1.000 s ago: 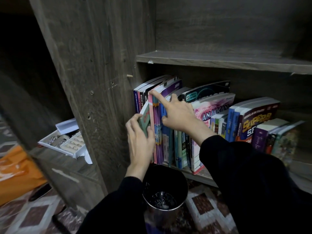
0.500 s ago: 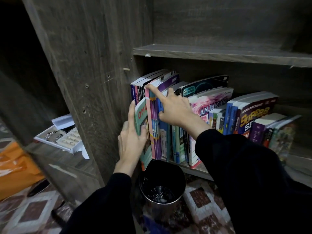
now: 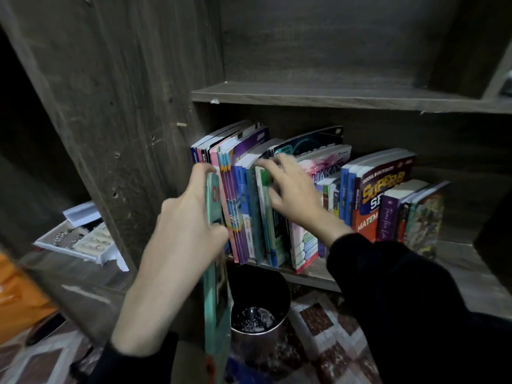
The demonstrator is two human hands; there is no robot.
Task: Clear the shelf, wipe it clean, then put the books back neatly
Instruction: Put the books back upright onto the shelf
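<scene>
A row of upright, leaning books [image 3: 371, 195] fills the lower wooden shelf [image 3: 310, 275]. My left hand [image 3: 184, 231] grips a thin teal book [image 3: 217, 295], which hangs out in front of the shelf's left end, upright, its lower part over the floor. My right hand [image 3: 291, 195] reaches into the row a little to the right, its blurred fingers curled over the tops of a green-spined book [image 3: 264, 206] and its neighbours. The shelf above [image 3: 332, 97] holds nothing in view.
A metal bucket [image 3: 259, 320] with a little water stands on the patterned floor just below the shelf's left end. The thick cabinet side panel [image 3: 124, 112] rises on the left. Beyond it lies a white tray [image 3: 80, 242] of small items, with something orange [image 3: 19, 297] at the far left.
My left hand has drawn the thin teal book out of the row toward me and downward. My right hand has shifted right from the pink and purple books to the green-spined one.
</scene>
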